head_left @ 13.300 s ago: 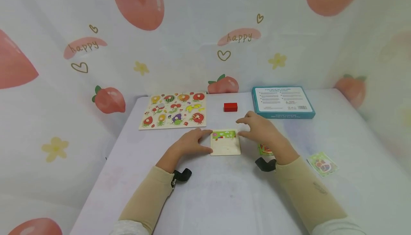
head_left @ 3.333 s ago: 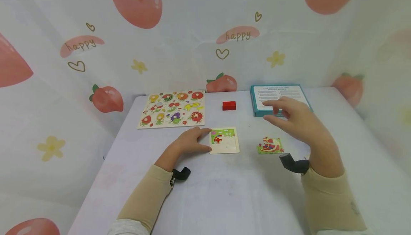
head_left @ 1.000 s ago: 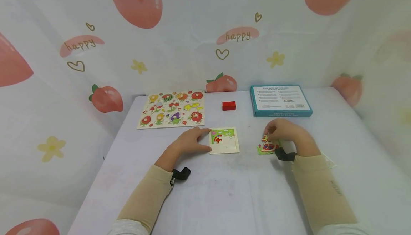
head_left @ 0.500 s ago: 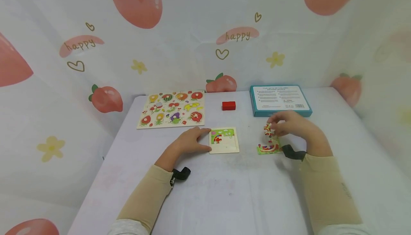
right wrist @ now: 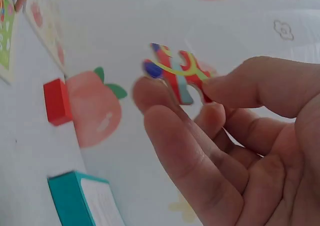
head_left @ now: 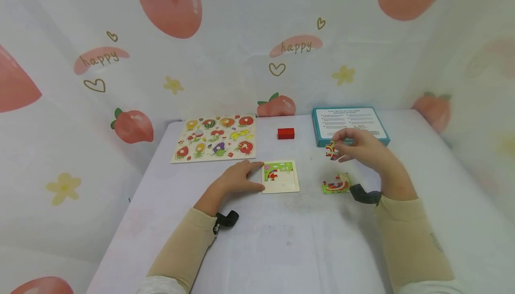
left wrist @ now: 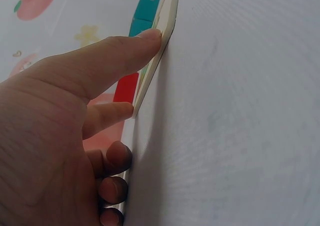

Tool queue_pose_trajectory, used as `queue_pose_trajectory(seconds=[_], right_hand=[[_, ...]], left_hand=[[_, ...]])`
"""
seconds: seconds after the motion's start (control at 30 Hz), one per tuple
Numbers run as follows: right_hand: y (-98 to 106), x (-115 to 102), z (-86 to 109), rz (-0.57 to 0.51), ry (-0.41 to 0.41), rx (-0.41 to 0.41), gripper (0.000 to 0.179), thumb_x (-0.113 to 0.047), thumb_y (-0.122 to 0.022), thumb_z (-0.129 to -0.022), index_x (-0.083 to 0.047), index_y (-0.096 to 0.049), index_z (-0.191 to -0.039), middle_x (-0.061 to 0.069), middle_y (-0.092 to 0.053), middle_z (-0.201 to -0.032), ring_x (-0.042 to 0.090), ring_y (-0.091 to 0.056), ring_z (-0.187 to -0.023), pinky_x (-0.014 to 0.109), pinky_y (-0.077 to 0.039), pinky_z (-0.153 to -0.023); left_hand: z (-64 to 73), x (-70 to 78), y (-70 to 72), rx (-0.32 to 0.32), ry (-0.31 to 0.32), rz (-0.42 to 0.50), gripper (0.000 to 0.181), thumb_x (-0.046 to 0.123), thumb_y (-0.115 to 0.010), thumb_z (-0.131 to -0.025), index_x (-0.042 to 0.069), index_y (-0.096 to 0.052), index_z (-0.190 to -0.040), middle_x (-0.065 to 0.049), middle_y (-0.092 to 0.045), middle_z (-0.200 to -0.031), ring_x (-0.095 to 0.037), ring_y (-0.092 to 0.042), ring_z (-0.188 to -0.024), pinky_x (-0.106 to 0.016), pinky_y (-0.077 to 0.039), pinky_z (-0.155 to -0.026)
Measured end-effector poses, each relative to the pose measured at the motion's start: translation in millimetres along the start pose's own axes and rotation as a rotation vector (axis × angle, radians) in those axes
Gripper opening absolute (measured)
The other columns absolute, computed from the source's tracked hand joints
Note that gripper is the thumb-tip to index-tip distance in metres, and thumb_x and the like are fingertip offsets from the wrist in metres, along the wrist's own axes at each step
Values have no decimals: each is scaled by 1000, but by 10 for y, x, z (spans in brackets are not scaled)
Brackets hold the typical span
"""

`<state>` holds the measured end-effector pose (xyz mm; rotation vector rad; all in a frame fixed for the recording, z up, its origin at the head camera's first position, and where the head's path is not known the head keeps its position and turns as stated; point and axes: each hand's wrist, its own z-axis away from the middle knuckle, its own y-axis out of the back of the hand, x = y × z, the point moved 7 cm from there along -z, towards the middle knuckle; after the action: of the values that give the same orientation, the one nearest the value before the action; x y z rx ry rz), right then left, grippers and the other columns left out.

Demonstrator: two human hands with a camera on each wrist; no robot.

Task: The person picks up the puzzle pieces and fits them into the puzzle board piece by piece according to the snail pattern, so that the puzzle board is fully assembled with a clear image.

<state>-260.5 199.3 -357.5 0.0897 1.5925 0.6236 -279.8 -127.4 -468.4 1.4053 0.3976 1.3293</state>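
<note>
My right hand (head_left: 358,149) pinches a small jigsaw piece (head_left: 331,150) between thumb and fingers, raised above the table. In the right wrist view this puzzle piece (right wrist: 177,73) shows red, yellow, blue and grey-green patches. Thumb and index finger of my left hand (head_left: 237,178) touch the left edge of a square wooden puzzle tray (head_left: 285,187). Up close, the left thumb (left wrist: 125,53) presses on the tray's edge (left wrist: 149,85), with the remaining fingers bent. Joined pieces fill the tray's upper and left part; its lower right shows bare wood. Loose pieces (head_left: 337,184) lie overlapping to the right of the tray.
A wooden fruit puzzle board (head_left: 215,138) lies at the back left. Behind the tray is a red block (head_left: 286,133). A flat teal-and-white box (head_left: 350,122) lies at the back right, partly behind my right hand. A printed cloth hangs behind the table.
Since about a second ago, my right hand has lifted the puzzle piece off the loose pile and raised it up and slightly away. My left hand stays at the tray's edge.
</note>
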Motion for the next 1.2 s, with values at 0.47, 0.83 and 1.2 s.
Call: queue_pose_trajectory(seconds=[0.47, 0.83, 1.2], right_hand=[[-225, -186, -37, 47, -32, -7, 28, -17, -60, -105, 3, -58, -125, 20, -66, -113, 30, -70, -88, 27, -54, -83], [-310, -242, -96, -61, 31, 59, 26, -14, -60, -105, 2, -57, -125, 20, -62, -110, 31, -70, -77, 32, -59, -74], [-437, -201, -154, -128, -27, 28, 30, -9, -67, -100, 0, -64, -128, 24, -69, -110, 31, -74, -85, 32, -59, -79]], left_hand=[[7, 7, 15, 7, 18, 16, 81, 53, -80, -83, 31, -48, -154, -3, -57, -125, -21, -52, -111, -47, -45, -101], [-13, -50, 6, 11, 8, 5, 81, 55, -80, -82, 33, -48, -154, 2, -55, -110, -19, -51, -100, -42, -47, -93], [-32, -41, -17, 3, 4, 2, 81, 55, -80, -83, 34, -48, -154, 3, -55, -112, -18, -51, -101, -41, -47, -93]])
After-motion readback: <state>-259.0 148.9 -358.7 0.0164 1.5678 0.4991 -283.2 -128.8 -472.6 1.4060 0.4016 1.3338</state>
